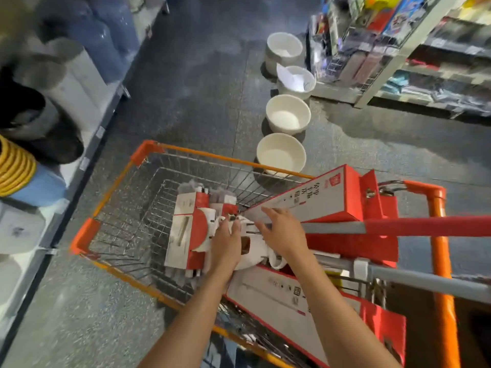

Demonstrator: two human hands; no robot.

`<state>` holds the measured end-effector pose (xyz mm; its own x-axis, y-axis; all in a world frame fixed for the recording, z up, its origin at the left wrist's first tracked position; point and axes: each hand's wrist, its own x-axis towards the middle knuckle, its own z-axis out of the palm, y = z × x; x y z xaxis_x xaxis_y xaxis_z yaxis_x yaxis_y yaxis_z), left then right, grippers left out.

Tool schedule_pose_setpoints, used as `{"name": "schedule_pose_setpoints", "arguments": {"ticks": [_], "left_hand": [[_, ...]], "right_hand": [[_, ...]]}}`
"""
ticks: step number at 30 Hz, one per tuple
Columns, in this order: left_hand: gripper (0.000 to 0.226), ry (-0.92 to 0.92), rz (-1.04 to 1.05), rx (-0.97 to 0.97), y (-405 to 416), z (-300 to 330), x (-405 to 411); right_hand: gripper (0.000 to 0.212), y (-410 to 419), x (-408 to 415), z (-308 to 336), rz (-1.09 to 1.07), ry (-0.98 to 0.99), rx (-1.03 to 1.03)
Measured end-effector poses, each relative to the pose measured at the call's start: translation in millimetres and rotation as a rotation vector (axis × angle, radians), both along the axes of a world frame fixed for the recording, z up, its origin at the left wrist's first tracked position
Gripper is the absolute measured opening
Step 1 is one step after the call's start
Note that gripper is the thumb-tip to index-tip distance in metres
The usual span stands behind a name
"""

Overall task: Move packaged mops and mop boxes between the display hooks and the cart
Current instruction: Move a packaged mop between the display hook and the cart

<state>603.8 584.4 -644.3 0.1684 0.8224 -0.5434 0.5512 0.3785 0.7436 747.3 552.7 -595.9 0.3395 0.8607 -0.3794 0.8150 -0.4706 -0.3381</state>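
An orange-framed wire cart fills the lower middle of the view. Packaged mops in red-and-white card sleeves lie inside its basket. Two long red-and-white mop boxes rest across the cart: one upper box and one lower box. Two mop handles, one red-and-grey and one grey, stick out to the right. My left hand grips the white head of a packaged mop. My right hand lies with fingers spread on the mop's neck, beside the upper box.
Several white tubs stand in a row on the grey floor beyond the cart. A shelf of dark bins and yellow hose runs along the left. Wire racks with packaged goods stand at the upper right.
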Motion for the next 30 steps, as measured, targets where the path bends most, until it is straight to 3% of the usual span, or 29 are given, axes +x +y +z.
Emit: {"name": "schedule_pose_setpoints", "arguments": {"ticks": [8,15,21,30], "left_hand": [[0.052,-0.158,0.214,-0.283,10,-52,13],[0.038,-0.236,0.611,-0.467,17,-66,33],[0.027,-0.497,0.928,-0.663,19,-71,35],[0.019,-0.894,1.047,-0.817,14,-52,34]], "right_hand": [[0.06,35,5,-44,0.1,-0.183,-0.253],[0.057,43,12,-60,0.236,-0.242,-0.308],[0.039,43,14,-59,0.252,-0.222,-0.317],[0.033,40,13,-36,0.259,-0.19,-0.269]]}}
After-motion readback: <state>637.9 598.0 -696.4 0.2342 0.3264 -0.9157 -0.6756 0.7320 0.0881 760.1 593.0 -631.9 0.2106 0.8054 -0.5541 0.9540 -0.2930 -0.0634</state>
